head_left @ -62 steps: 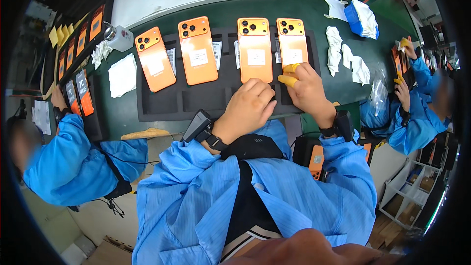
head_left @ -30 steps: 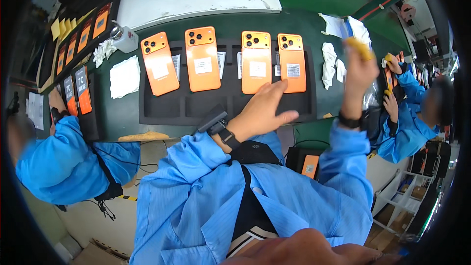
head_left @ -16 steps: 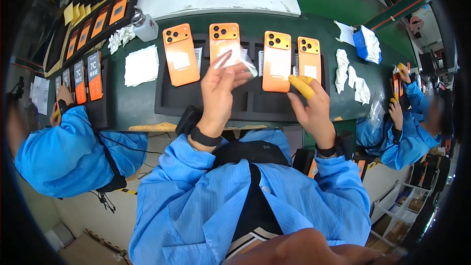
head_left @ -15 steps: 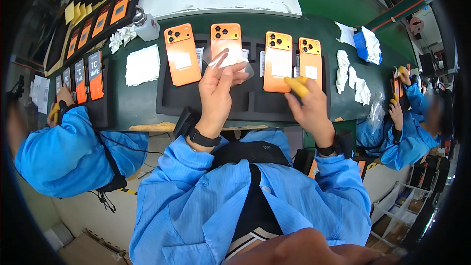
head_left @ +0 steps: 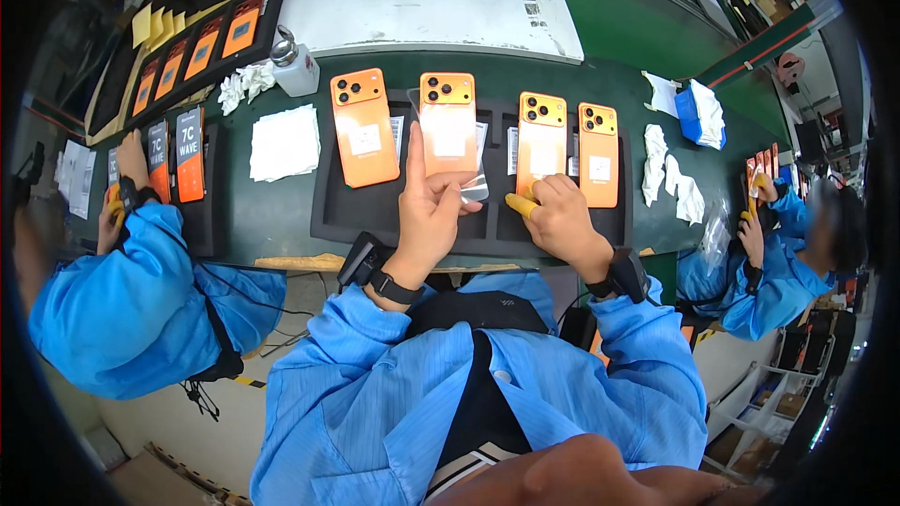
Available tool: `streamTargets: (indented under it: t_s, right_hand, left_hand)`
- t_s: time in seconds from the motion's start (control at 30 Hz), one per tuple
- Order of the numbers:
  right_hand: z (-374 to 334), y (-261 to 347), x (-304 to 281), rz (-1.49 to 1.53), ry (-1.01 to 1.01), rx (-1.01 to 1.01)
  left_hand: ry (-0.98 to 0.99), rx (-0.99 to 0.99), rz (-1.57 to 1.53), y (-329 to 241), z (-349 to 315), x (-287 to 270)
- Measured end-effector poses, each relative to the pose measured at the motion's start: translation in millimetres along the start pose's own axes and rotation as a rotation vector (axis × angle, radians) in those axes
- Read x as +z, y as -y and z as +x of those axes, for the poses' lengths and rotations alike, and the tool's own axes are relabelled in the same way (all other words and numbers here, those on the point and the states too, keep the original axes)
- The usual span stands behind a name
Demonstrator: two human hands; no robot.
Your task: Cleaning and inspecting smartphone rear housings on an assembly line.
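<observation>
Between the thumb and fingers of my left hand (head_left: 431,217) is a clear plastic film (head_left: 477,189), and its index finger points up. Behind it lies an orange phone (head_left: 448,122) with three camera lenses, its lower part partly covered by the hand and film. My right hand (head_left: 565,225), with yellow finger cots, is curled at the lower end of another orange phone (head_left: 542,145); its fingertips are partly hidden. Two more orange phones, one at the left (head_left: 366,136) and one at the right (head_left: 598,152), lie back side up. Black foam trays (head_left: 352,215) lie under all these phones.
Left of the trays are a stack of white wipes (head_left: 284,142), a pump bottle (head_left: 296,70) and crumpled tissue (head_left: 246,84). To the right lie more crumpled wipes (head_left: 689,173) and a blue box (head_left: 705,117). Co-workers in blue sit at left (head_left: 131,300) and right (head_left: 764,267).
The whole view has shifted slightly. My right hand has drawn lower, and its fingers have curled in. My left index finger has straightened upward while the hand keeps the clear film.
</observation>
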State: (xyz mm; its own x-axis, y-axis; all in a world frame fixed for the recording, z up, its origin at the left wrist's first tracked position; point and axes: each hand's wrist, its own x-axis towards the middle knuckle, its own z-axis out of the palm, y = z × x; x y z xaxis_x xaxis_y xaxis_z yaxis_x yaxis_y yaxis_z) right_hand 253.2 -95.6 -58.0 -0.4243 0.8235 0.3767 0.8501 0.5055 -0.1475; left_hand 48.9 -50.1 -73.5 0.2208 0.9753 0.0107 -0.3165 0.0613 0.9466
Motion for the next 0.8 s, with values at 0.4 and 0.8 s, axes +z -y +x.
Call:
streamTargets:
  t_s: [0.4, 0.8]
  right_hand:
    - [-4.9, -12.7, 2.9, 0.212, -0.007, 0.106]
    - [2.4, -10.9, -16.7, 0.089, 0.189, -0.07]
  left_hand:
    - [0.042, -0.059, 0.211, -1.4, 2.3, -2.9]
    - [0.038, -0.048, 0.109, 9.0, 7.5, -4.0]
